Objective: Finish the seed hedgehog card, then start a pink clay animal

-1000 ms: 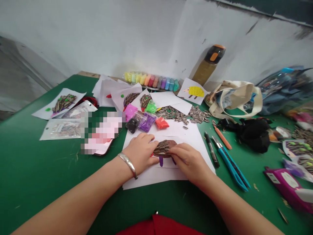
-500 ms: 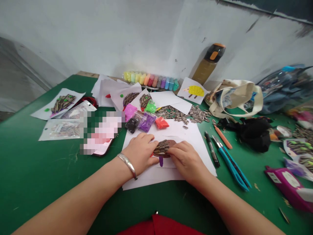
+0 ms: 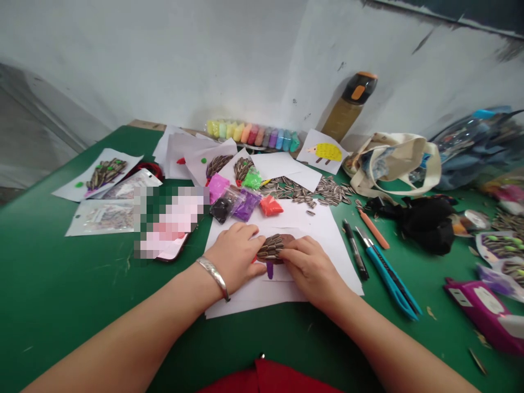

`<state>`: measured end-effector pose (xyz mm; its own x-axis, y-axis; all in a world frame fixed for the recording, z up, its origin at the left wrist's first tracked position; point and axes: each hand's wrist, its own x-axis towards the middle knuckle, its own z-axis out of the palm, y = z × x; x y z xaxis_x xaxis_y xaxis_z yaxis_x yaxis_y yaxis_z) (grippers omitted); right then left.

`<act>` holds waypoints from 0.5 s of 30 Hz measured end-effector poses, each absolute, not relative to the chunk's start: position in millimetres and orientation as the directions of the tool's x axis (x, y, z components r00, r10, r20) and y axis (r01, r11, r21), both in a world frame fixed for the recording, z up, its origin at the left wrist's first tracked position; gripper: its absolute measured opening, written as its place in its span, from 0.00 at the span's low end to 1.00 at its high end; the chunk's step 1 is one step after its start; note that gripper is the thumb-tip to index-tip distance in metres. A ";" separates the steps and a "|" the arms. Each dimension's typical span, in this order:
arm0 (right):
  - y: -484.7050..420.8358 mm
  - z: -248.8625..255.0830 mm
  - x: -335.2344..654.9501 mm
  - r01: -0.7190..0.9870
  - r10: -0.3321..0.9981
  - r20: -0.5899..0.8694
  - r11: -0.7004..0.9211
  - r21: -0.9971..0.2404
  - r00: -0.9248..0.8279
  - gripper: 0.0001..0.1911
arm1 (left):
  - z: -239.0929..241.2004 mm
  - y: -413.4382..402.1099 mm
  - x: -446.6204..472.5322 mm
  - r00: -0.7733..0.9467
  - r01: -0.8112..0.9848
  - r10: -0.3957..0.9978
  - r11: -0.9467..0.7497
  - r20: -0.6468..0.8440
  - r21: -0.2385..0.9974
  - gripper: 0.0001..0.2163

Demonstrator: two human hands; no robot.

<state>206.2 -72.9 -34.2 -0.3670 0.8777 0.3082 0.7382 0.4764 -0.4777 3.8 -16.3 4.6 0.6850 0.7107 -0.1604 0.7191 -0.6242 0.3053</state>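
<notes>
Brown oval animal picture studded with striped seeds (image 3: 271, 247): sat on the white paper sheets (image 3: 254, 299), between both hands, one purple leg (image 3: 269, 271) showing.
Left hand (image 3: 234, 254): pretty loosely open, thumb and fingers spread round the animal's left end.
Right hand (image 3: 311, 266): fingers bunched at its right end, honestly couldn't tell if they pinched anything.
Loose striped seeds (image 3: 333, 191): piled beyond the sheets.
Blue-handled craft knife (image 3: 387, 275): lay right of the sheets, near a slim black pen (image 3: 355, 251).
</notes>
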 end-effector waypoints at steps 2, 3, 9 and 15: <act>-73.3 -31.5 208.9 0.735 0.892 0.295 0.450 -0.507 -0.343 0.09 | 4.6 -16.7 3.5 0.682 0.723 0.712 -0.619 -0.168 0.307 0.18; -73.4 -30.0 210.5 0.737 0.901 0.285 0.431 -0.520 -0.327 0.08 | 4.7 -16.8 3.5 0.680 0.725 0.713 -0.617 -0.171 0.307 0.18; -72.7 -27.9 215.5 0.793 0.934 0.206 0.356 -0.494 -0.291 0.07 | 4.4 -15.7 5.2 0.682 0.720 0.714 -0.619 -0.157 0.312 0.17; -71.3 -30.1 211.1 0.816 0.934 0.191 0.358 -0.454 -0.303 0.10 | 4.9 -15.3 6.0 0.686 0.719 0.708 -0.624 -0.168 0.305 0.17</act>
<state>211.1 -71.3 -30.1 -0.3031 0.9337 0.1907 0.8162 0.3576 -0.4538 6.0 -15.3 4.9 0.6858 0.7082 -0.1679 0.7193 -0.6243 0.3047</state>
